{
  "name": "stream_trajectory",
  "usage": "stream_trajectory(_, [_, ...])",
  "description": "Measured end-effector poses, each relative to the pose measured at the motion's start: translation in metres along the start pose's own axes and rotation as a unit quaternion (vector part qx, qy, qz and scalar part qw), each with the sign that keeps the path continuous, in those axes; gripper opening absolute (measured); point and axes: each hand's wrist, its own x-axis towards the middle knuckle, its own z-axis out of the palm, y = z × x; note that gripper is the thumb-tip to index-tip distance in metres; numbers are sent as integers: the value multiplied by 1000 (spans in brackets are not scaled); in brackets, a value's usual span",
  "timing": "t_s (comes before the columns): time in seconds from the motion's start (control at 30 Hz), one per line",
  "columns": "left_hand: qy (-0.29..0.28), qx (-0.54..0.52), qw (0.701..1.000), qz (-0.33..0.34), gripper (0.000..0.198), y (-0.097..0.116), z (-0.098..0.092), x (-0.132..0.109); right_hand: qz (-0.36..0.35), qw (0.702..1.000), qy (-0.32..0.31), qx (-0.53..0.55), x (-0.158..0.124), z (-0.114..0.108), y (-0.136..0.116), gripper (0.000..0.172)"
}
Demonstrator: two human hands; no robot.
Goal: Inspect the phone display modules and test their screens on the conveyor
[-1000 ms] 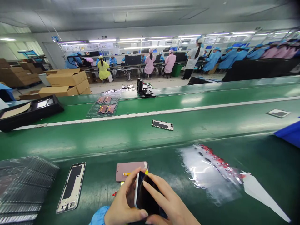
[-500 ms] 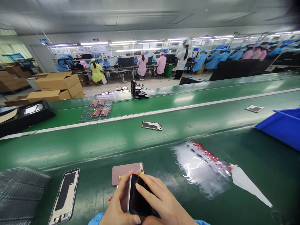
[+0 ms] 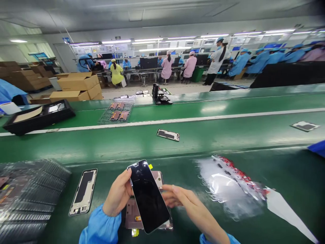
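Note:
My left hand (image 3: pixel 117 196) grips the left edge of a black phone screen (image 3: pixel 148 195) and holds it up, glass facing me, above the green bench. My right hand (image 3: pixel 186 205) sits just right of the screen with fingers loosely curled, its fingertips near the screen's right edge; whether they touch it is unclear. Under the screen lies a pink phone panel (image 3: pixel 132 214) with a yellow tab, and another pink piece (image 3: pixel 158 178) peeks out behind. A white phone frame (image 3: pixel 83 191) lies flat to the left.
A stack of clear plastic trays (image 3: pixel 27 196) fills the left corner. Clear film strips with red tabs (image 3: pixel 230 184) lie right. Another frame (image 3: pixel 168 135) rides the green belt (image 3: pixel 228 132). Farther off are a black tray (image 3: pixel 38 117), cardboard boxes (image 3: pixel 78 86) and seated workers.
The black screen, held low and edge-on between both hands before, is now raised and turned face up in my left hand. My right hand has come off its face to the side.

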Motion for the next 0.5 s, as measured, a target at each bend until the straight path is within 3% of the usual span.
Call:
stream_trajectory(0.1, [-30,-5,999,15,35,8,-4,2,60,989,-103,92,-1,2,1,52])
stream_trajectory(0.2, [-42,-3,999,25,37,10,-3,3,49,985,-131,105,-2,9,0,54])
stream_trajectory(0.37, [-91,20,994,60,59,6,1,-4,12,992,-83,92,-1,16,0,52])
stream_trajectory(0.5, [-126,150,980,45,59,-9,0,-14,-13,995,-5,94,0,14,7,51])
